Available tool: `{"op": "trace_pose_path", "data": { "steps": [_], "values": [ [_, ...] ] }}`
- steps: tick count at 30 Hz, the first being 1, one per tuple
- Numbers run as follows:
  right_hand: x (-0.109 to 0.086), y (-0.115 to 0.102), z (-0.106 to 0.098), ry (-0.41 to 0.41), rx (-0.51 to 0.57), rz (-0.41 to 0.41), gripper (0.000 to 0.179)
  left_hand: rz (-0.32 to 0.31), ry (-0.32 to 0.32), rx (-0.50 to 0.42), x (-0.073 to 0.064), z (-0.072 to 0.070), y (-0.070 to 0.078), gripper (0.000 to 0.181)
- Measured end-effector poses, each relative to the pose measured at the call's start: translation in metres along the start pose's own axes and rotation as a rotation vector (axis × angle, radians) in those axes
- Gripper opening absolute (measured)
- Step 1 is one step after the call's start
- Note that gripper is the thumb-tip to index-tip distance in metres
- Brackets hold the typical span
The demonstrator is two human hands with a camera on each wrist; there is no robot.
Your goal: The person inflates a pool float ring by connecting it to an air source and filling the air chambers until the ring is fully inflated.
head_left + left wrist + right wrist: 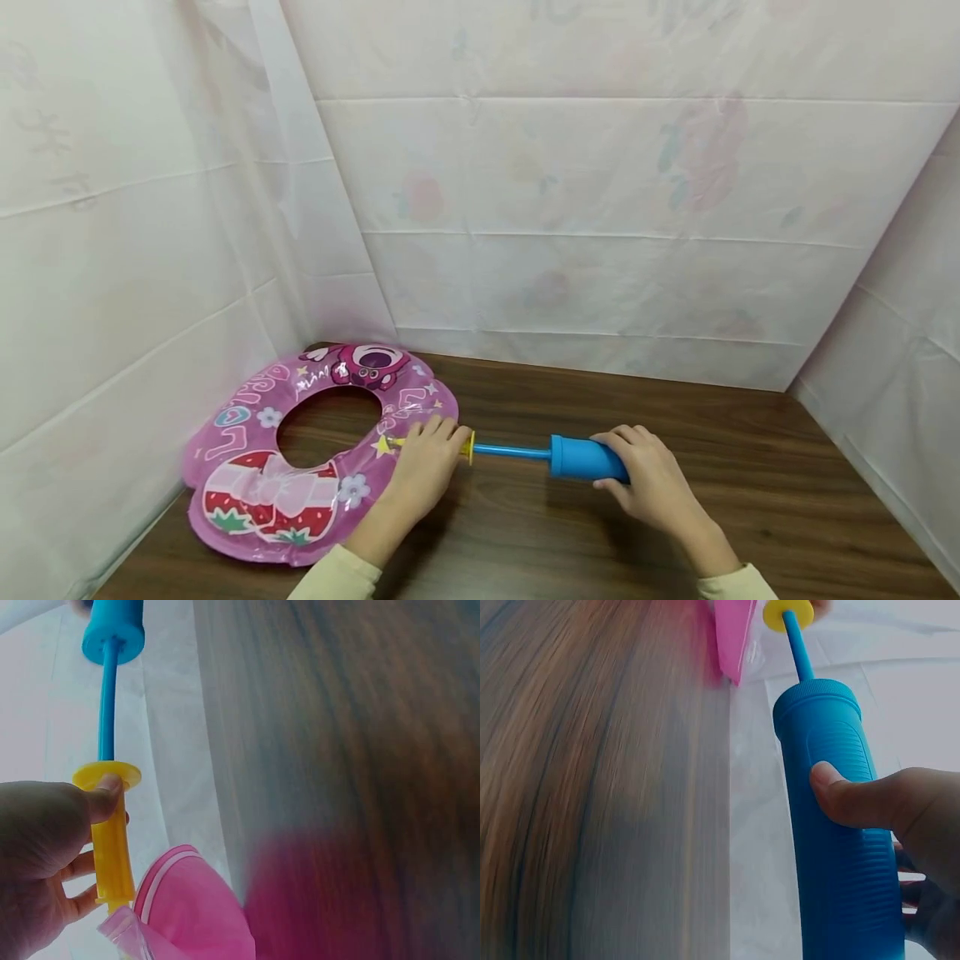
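Note:
My left hand (429,468) grips the yellow nozzle end (112,855) of a hand air pump, thumb just under its round flange. The nozzle's tip meets the clear valve (126,930) of a pink inflatable swim ring (352,492), printed with a bear, strawberries and flowers. The ring looks puffed out. A thin blue rod (512,451) shows between the yellow end and the pump's ribbed blue barrel (840,855). Around that barrel my right hand (651,475) is wrapped, its thumb along the near side.
Beneath lies a dark wood-grain table (735,500). Pale printed cloth (600,283) hangs behind it and at both sides. The ring's left edge lies close to the left cloth.

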State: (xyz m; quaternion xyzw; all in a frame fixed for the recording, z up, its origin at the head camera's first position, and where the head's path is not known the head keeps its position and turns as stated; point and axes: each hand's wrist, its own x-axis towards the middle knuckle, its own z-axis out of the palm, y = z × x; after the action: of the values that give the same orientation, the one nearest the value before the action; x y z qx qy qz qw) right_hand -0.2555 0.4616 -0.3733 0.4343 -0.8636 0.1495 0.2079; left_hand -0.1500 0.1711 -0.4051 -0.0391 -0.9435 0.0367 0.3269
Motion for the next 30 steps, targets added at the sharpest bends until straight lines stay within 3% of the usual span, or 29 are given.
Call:
{"op": "trace_pose_path", "data": {
  "steps": [6,14,21,24,30],
  "values": [
    [0.012,-0.019,0.016,0.059,0.002,-0.022,0.057,0.008,0.022,0.02,0.001,0.003,0.001,0.026],
    [0.019,-0.045,0.039,0.027,0.059,0.008,0.055,0.017,-0.058,0.025,-0.001,0.005,0.002,0.033],
    [0.032,-0.066,0.05,0.026,0.068,0.007,0.055,0.026,-0.002,0.031,-0.002,0.008,0.002,0.034],
    [0.037,-0.068,0.054,0.02,0.055,0.004,0.055,0.029,-0.001,0.049,0.0,0.01,0.003,0.032],
    [0.041,-0.062,0.058,0.014,0.062,-0.001,0.056,-0.009,-0.068,0.027,0.003,0.008,0.002,0.038]
  ]
}}
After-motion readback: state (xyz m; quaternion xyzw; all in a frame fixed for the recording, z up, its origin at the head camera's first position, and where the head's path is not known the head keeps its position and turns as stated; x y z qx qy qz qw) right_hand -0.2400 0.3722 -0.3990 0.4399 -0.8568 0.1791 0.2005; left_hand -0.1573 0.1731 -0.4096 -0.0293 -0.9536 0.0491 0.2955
